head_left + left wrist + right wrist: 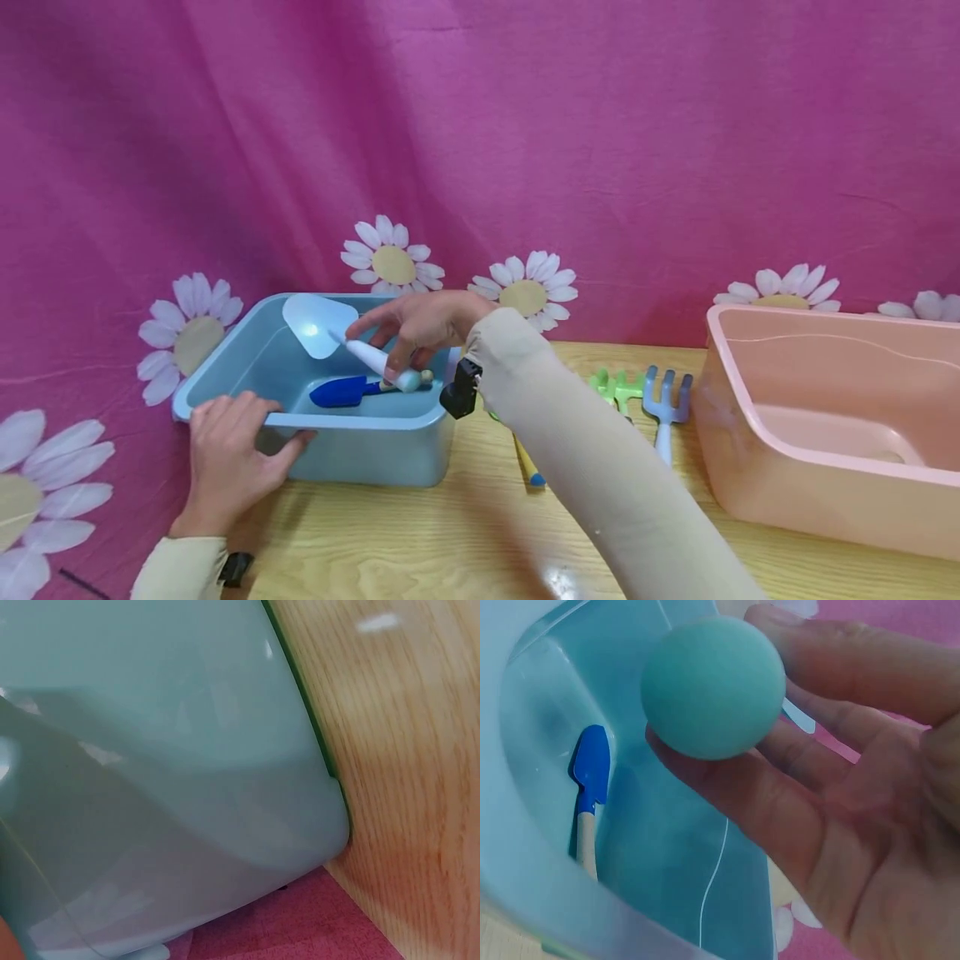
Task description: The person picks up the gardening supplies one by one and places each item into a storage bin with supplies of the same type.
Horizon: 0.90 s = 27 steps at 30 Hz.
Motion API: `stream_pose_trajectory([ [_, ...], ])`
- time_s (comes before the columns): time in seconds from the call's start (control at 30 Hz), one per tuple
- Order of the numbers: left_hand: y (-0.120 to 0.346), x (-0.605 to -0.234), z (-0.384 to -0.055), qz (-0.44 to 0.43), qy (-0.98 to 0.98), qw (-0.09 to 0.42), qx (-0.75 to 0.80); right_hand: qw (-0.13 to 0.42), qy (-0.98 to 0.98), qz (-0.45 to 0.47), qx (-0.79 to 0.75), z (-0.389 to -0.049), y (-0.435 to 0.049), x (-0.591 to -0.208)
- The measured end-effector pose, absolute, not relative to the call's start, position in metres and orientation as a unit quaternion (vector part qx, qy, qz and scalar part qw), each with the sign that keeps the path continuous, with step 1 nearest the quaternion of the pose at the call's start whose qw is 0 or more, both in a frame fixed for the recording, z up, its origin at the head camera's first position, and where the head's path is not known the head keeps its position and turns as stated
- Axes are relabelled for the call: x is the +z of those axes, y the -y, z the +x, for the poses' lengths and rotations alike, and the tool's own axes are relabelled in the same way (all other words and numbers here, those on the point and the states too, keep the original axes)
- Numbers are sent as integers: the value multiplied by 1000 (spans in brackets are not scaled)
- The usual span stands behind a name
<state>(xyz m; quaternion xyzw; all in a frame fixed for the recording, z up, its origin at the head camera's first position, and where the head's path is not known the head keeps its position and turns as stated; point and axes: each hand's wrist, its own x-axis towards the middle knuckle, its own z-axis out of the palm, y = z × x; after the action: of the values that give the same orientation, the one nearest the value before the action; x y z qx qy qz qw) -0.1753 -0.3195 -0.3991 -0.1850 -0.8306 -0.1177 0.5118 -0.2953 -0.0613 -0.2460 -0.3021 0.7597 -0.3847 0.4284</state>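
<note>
R hand (427, 325) pinches the white trowel (366, 356) near its handle end, over the blue tub (367, 454); blade points to the tub's back L, can't tell if it touches the rim. L hand (232, 458) grips the front rim, fingers over the top, thumb outside.

To do this well, I'd say: light but firm pinch, since the hold's at the far end & the blade may swing; wrist level; L hand steadying the tub; mind the blue trowel (339, 392) lying on the tub floor below.

Surface: wood-grain table (390, 533), glossy spot near the front. Btw the tubs: green rake (618, 387), pale blue fork (665, 408), yellow handle (528, 462) partly under the R sleeve. Pink tub (825, 500) at far R. Backdrop: magenta cloth (637, 167) w/ big white daisies (393, 265).
</note>
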Motion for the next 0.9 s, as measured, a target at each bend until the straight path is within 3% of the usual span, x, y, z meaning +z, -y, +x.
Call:
stream_pose_trajectory([
  [0.67, 322, -399, -174, -181, 837, 504, -115, 436, -754, -310, -382, -300, 72, -253],
  [0.9, 322, -398, -174, -180, 840, 499, -115, 358, -778, -328, -399, -303, 69, -256],
])
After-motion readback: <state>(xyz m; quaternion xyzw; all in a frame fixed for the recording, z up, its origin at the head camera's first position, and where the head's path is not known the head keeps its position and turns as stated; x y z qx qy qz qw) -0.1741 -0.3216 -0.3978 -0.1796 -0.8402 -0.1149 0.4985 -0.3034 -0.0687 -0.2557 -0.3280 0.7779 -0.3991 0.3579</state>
